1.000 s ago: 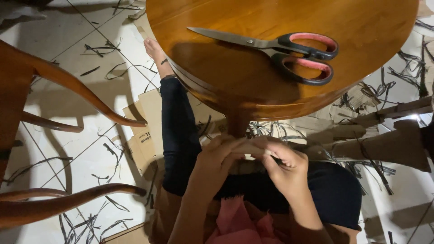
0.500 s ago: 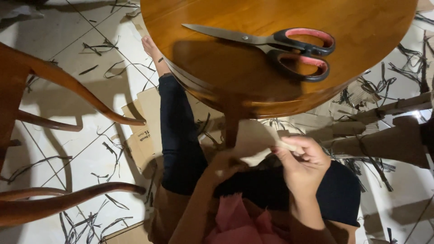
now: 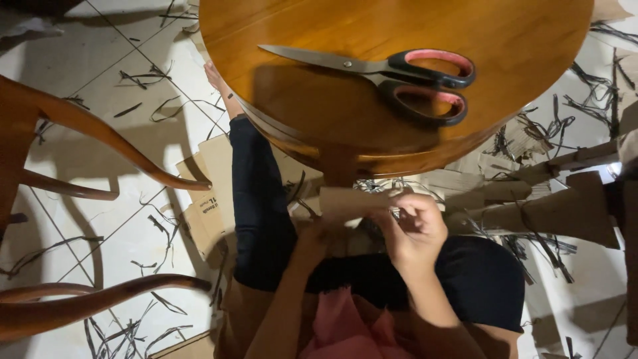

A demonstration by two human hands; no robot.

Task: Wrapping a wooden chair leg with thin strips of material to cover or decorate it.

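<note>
Both hands, left hand and right hand, grip a cardboard piece below the round wooden table. Red-handled scissors lie on it.

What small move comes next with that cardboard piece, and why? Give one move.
Probably the right hand should reach up for the scissors. Both hands hold the cardboard piece below the round wooden table; the left hand could hold it alone, and the scissors lie shut and untouched on top.
</note>
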